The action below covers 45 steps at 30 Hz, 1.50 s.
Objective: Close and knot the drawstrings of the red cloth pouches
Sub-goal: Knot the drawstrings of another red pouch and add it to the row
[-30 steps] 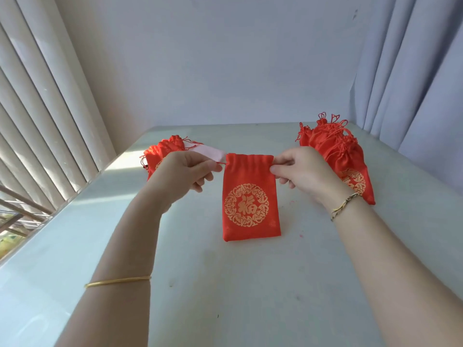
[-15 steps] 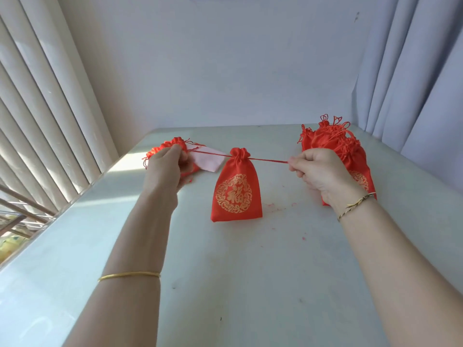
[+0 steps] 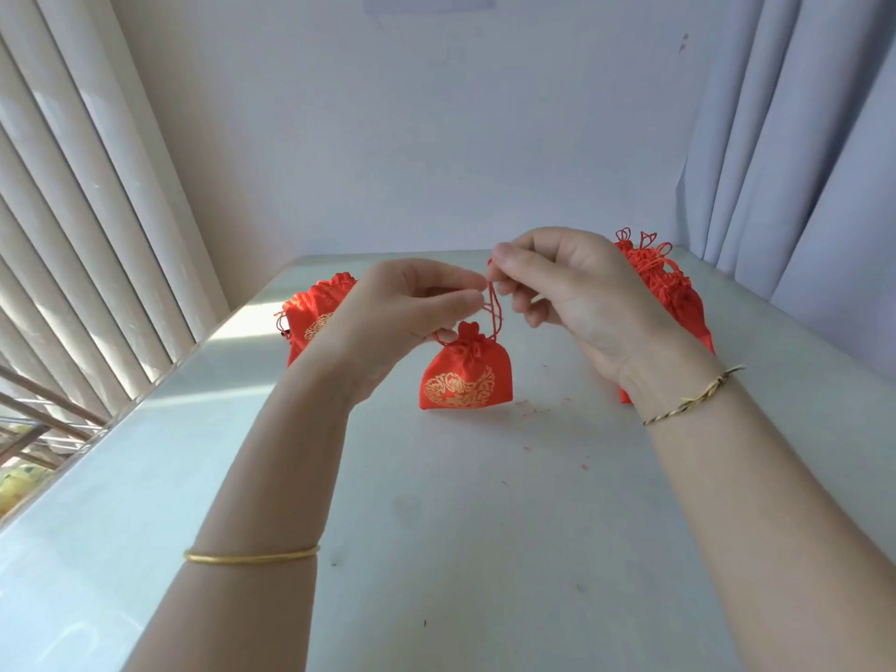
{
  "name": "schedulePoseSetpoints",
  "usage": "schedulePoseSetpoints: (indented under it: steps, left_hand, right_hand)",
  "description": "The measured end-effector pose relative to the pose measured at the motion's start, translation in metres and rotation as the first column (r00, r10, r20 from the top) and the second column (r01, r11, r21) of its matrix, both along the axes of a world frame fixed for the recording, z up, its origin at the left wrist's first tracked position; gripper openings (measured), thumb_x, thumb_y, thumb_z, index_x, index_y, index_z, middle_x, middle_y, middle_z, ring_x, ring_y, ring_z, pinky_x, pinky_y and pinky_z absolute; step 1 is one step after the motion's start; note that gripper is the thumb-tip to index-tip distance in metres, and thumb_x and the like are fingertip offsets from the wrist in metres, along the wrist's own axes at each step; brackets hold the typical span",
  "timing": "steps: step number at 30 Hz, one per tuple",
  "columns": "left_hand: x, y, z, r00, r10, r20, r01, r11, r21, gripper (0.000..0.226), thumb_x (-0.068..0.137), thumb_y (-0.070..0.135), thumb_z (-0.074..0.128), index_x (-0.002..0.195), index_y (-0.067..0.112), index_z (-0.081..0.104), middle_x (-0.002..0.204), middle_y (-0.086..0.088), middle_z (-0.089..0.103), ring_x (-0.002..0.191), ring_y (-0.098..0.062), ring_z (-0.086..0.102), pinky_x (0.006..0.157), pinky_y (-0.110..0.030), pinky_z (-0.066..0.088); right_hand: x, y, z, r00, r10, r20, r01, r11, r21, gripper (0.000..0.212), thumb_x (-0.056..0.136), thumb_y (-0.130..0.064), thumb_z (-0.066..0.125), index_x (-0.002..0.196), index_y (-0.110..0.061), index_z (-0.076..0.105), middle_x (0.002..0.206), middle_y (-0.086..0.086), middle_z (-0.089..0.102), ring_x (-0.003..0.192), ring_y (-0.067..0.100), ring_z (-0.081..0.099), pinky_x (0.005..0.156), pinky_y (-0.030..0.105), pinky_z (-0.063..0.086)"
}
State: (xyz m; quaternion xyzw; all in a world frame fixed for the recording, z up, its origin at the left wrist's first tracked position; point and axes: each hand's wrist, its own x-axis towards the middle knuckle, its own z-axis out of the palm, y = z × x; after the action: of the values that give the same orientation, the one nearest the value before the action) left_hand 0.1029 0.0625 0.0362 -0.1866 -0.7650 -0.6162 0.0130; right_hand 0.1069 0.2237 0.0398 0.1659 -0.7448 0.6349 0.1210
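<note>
Fingers (image 3: 458,299) pinch drawstrings (image 3: 495,313) over cinched pouch (image 3: 465,378) — well inside table (image 3: 460,526) edges.

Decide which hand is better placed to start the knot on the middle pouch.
Probably the right hand: it pinches the drawstrings at their upper end, free to loop; the left hand pinches them lower, nearer the pouch.

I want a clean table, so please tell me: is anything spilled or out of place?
Small red flecks lie scattered on the table, just right of the middle pouch, perhaps lint from the cloth. Nothing else stands out.
</note>
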Motion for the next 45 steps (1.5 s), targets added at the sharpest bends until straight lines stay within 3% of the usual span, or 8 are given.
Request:
schedulePoseSetpoints:
  steps: [8,14,19,24,31,35,41,45]
  left_hand:
    - [-0.003,0.006,-0.004,0.999,-0.022,-0.041,0.017,0.994,-0.104,0.006,0.082,0.013,0.068,0.085,0.008,0.069,0.076,-0.007,0.061,0.061,-0.008,0.051,0.059,-0.019,0.046]
    - [-0.004,0.007,-0.002,0.999,0.039,-0.017,-0.039,0.999,-0.008,0.012,0.086,0.013,0.064,0.078,0.005,0.066,0.063,-0.002,0.054,0.053,-0.009,0.045,0.055,-0.019,0.042]
    - [-0.003,0.005,-0.001,0.999,-0.025,0.026,0.022,0.992,0.126,0.011,0.090,0.008,0.057,0.080,0.005,0.062,0.060,0.003,0.055,0.053,-0.008,0.045,0.052,-0.018,0.042]
    - [-0.004,0.003,-0.001,0.997,-0.030,0.075,0.014,0.978,0.207,0.007,0.090,0.005,0.057,0.083,0.005,0.058,0.059,0.001,0.058,0.050,-0.007,0.047,0.047,-0.016,0.043]
    - [-0.005,0.001,-0.001,0.995,-0.052,0.080,0.031,0.968,0.249,0.005,0.090,0.006,0.056,0.087,0.002,0.056,0.060,0.000,0.059,0.048,-0.006,0.048,0.047,-0.015,0.042]
    - [-0.005,-0.001,0.000,0.994,-0.053,0.100,0.024,0.962,0.273,0.008,0.091,0.007,0.055,0.083,0.005,0.056,0.062,-0.001,0.060,0.049,-0.006,0.049,0.048,-0.016,0.045]
    - [-0.007,-0.002,-0.002,0.983,-0.042,0.179,-0.016,0.950,0.313,0.012,0.089,0.004,0.056,0.077,0.003,0.055,0.072,-0.009,0.064,0.058,-0.011,0.056,0.057,-0.018,0.051]
    - [-0.004,-0.003,0.001,0.988,-0.029,0.153,-0.017,0.956,0.294,0.020,0.084,-0.007,0.057,0.068,0.003,0.053,0.077,-0.015,0.059,0.055,-0.012,0.057,0.058,-0.018,0.052]
  right_hand:
    - [0.001,-0.006,-0.003,0.998,0.054,0.019,-0.052,0.996,-0.072,0.022,0.090,-0.018,0.057,0.071,-0.015,0.066,0.067,-0.002,0.055,0.055,0.008,0.046,0.050,0.019,0.038]
    - [-0.004,-0.005,-0.003,0.994,0.013,0.112,0.007,0.984,-0.176,0.029,0.095,-0.026,0.046,0.082,-0.014,0.070,0.080,0.002,0.063,0.057,0.012,0.048,0.048,0.020,0.036]
    - [-0.006,-0.001,-0.010,0.962,0.059,0.268,-0.064,0.998,0.012,0.022,0.084,-0.007,0.047,0.084,-0.015,0.067,0.081,-0.001,0.066,0.060,0.011,0.049,0.051,0.021,0.034]
    - [-0.005,-0.003,-0.014,0.977,0.038,0.212,-0.068,0.988,0.140,0.015,0.089,-0.013,0.057,0.075,-0.017,0.062,0.065,-0.009,0.060,0.057,0.006,0.049,0.050,0.018,0.036]
    - [-0.004,-0.005,-0.012,0.963,0.130,0.235,-0.166,0.976,0.140,0.016,0.091,-0.012,0.050,0.086,-0.016,0.065,0.081,-0.002,0.060,0.064,0.009,0.050,0.049,0.021,0.030]
    - [-0.004,-0.006,-0.013,0.979,0.085,0.187,-0.106,0.989,0.105,0.018,0.091,-0.013,0.051,0.079,-0.013,0.063,0.073,-0.005,0.063,0.060,0.007,0.054,0.049,0.021,0.033]
    - [-0.004,-0.001,-0.011,0.997,0.061,-0.053,-0.054,0.992,0.116,0.017,0.077,-0.014,0.057,0.061,-0.011,0.063,0.074,-0.007,0.066,0.071,-0.001,0.058,0.063,0.012,0.042]
    - [-0.003,-0.005,-0.015,0.989,0.142,-0.030,-0.136,0.979,0.153,0.025,0.075,-0.021,0.054,0.059,-0.003,0.061,0.079,0.004,0.065,0.072,0.006,0.058,0.067,0.010,0.043]
